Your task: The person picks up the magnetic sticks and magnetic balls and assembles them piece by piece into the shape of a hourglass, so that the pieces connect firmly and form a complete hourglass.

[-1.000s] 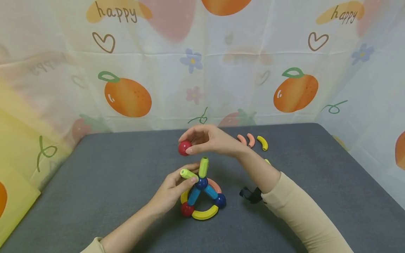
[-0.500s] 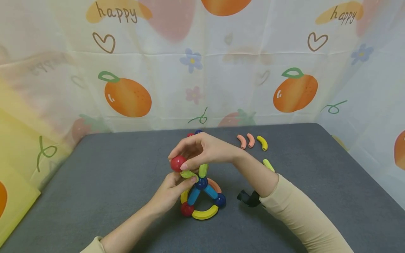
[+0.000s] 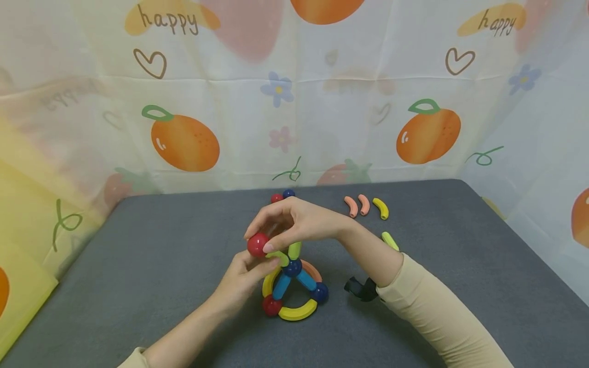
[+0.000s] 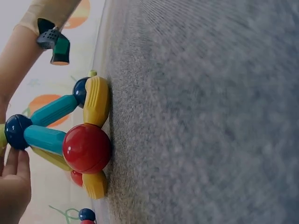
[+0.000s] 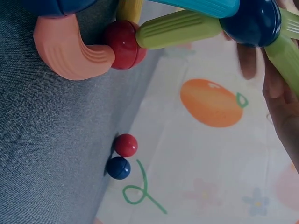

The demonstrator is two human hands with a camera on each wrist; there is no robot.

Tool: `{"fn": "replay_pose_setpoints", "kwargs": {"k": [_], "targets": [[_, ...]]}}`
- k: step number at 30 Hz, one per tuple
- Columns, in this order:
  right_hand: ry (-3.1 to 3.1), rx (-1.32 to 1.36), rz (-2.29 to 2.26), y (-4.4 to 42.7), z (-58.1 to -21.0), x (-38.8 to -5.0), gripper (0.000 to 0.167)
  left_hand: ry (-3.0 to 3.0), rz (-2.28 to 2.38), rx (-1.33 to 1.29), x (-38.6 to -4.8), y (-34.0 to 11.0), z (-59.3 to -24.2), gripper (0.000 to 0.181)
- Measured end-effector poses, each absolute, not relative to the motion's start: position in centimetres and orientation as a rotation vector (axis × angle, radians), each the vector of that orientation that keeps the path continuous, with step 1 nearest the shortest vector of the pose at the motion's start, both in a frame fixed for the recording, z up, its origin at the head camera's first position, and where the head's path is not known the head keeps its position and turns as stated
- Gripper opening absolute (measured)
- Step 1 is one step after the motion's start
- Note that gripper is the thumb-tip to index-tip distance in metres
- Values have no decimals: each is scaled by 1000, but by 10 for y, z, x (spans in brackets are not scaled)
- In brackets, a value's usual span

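My right hand (image 3: 301, 220) pinches a red ball (image 3: 258, 245) between thumb and fingertips. The ball is at the outer end of a light green stick (image 3: 278, 257); whether they touch is hard to tell. My left hand (image 3: 241, 281) holds that stick near the dark blue ball (image 3: 292, 268) topping a magnetic ball-and-stick frame. A second green stick (image 3: 295, 249) rises from the same ball, partly behind my right hand. Blue sticks (image 4: 44, 139) slope down to a base of curved yellow (image 3: 298, 311) and pink (image 5: 70, 51) sticks joined by red (image 4: 87, 148) and blue balls (image 3: 319, 292).
Loose red (image 5: 126, 145) and blue (image 5: 118, 168) balls lie at the back of the grey table (image 3: 152, 266). Pink curved sticks (image 3: 351, 206) and a yellow one (image 3: 381, 208) lie back right. A green stick (image 3: 390, 240) is beside my right sleeve. A printed cloth (image 3: 239, 102) hangs behind.
My right hand has brought the red ball down and left to the green stick's end, uncovering the loose balls behind. My left hand has stayed nearly still at the frame.
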State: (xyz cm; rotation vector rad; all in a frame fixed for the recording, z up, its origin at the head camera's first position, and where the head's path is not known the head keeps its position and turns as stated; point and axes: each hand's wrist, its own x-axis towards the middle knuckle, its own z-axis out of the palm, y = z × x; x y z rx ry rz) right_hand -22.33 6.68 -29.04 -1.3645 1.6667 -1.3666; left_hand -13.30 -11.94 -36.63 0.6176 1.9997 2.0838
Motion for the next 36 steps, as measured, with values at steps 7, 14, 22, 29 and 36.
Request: {"fn": "replay_pose_setpoints", "kwargs": {"k": [7,14,22,29,36], "targets": [[1685,-1380,-1384,67,-294,-226,34,1663,2207,920,-136,-127,-369,38],[1698,-1375,-1399,68,-295,-228,34,1684,2182,898,-136,-128,-366,41],[1772,-1291,-1552,81,-300,-237,47,1715,2181,911,-137,-125,-363,46],[1853,-1073,-1726,90,-313,-257,56,1756,2161,895,-137,-124,-361,48],[2025,-846,-1797,91,-323,-271,35,1795,2132,877,-136,-124,-361,52]]}}
